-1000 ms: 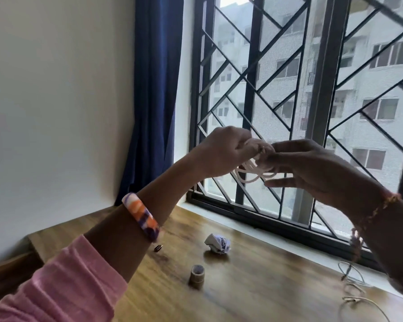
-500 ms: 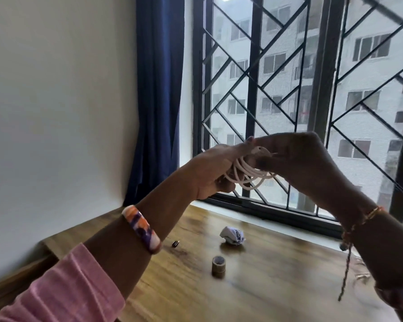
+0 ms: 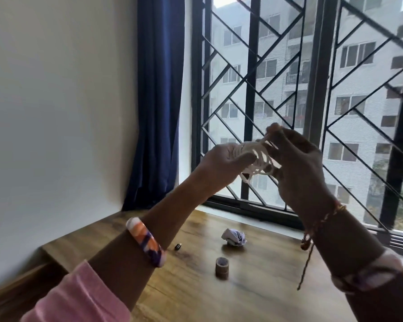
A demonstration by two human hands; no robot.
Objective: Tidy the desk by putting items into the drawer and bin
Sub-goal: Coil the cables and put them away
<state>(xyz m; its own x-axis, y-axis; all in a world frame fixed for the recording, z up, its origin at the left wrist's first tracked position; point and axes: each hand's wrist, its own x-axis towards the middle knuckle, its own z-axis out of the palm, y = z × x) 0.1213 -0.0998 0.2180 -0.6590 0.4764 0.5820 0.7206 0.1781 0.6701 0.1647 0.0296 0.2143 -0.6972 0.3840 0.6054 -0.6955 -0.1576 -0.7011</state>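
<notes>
White cord [image 3: 258,162] is held up in front of the window [image 3: 312,101], between the two hands. Compared with half a second before, the loops are spread wider and the right hand [image 3: 298,163] has risen a little, with its fingertips now pulling one strand upward at 12 o'clock of the bundle. The left hand [image 3: 228,159] grips the coil from 9 o'clock, fingers curled around the wound part. The right hand is closed on the cord from 3 o'clock; the picture is blurred here, so the exact fingers I cannot tell.

Below, on the wooden desk [image 3: 254,293], a crumpled paper [image 3: 234,237] lies toward the window, a small brown roll [image 3: 222,270] stands near it at 7 o'clock, and a tiny dark object [image 3: 177,246] lies at 9 o'clock of the paper.
</notes>
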